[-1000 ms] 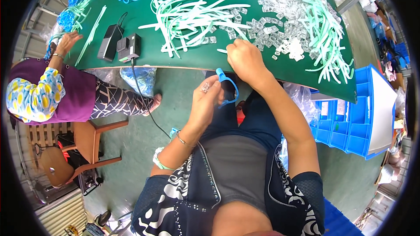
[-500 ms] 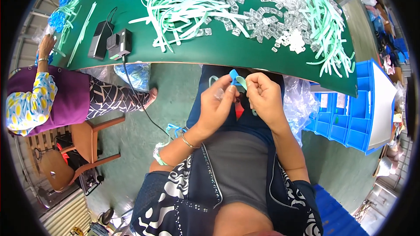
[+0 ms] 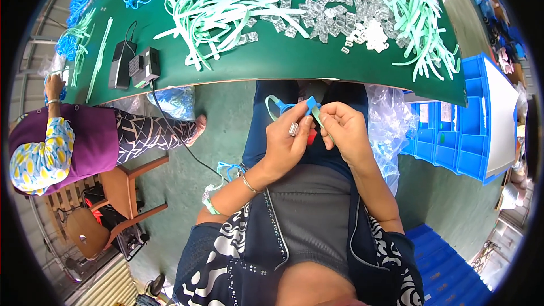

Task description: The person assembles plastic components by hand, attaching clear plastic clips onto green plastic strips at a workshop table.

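Above my lap, the fingers and thumb of my left hand [image 3: 283,139] pinch a blue plastic frame piece [image 3: 311,102]. A small clear plastic buckle [image 3: 293,130] rests against the fingers of that hand. My right hand [image 3: 345,130] is closed on a pale green strap [image 3: 316,115], which meets the blue piece between the two hands. Another pale green loop [image 3: 268,106] sticks out beyond the left fingers, joined to blue plastic. The fingers cover much of the frame piece, so its full shape is hidden.
Pale green straps [image 3: 212,17], clear buckles [image 3: 334,14] and small white pieces [image 3: 371,37] lie on the green table [image 3: 238,71]. Black devices [image 3: 144,68] trail a cable. Blue bins [image 3: 447,122] stand at right; at left a co-worker [image 3: 73,136] sits near a brown chair [image 3: 122,187].
The view has shifted slightly. Both hands stay together at the blue piece, which has turned a little; the left hand has rotated, showing the clear buckle and the green loop more plainly.
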### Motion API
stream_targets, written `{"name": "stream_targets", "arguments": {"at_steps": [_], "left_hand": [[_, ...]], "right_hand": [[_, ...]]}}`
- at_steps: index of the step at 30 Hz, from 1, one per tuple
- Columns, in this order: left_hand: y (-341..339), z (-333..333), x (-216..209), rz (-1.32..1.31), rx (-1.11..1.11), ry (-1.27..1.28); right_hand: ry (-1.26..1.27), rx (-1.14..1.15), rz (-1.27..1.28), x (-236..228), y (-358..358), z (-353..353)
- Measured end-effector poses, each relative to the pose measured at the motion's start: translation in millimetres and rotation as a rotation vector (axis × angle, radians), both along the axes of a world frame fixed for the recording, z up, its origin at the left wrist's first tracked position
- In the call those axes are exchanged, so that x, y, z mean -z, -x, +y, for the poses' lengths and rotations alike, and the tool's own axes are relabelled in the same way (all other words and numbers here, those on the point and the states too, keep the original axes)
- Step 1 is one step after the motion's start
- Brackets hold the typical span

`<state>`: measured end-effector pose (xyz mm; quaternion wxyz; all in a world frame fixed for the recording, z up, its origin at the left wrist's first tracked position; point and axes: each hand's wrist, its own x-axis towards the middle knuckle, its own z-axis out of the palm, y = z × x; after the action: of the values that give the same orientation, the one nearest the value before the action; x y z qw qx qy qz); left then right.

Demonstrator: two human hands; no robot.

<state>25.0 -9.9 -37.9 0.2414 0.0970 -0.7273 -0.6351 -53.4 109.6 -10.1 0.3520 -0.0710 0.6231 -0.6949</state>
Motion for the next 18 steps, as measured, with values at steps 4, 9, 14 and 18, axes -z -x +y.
{"name": "stream_targets", "arguments": {"at_steps": [4,9,14,18], "left_hand": [[0.1,3.3,2.4,-0.016,0.022,0.02],[3.2,3.7,1.0,0.03,0.037,0.261],[8.1,7.0,2.8,0.09,0.054,0.323],[3.5,9.2,7.8,0.014,0.063,0.259]], "right_hand": [[0.016,0.031,-0.042,-3.2,-2.5,5.5],[0.06,0.053,-0.038,2.1,-1.7,7.1],[0.101,0.059,-0.048,5.3,-1.0,13.6],[0.119,0.072,-0.088,6.7,-1.8,15.6]]}}
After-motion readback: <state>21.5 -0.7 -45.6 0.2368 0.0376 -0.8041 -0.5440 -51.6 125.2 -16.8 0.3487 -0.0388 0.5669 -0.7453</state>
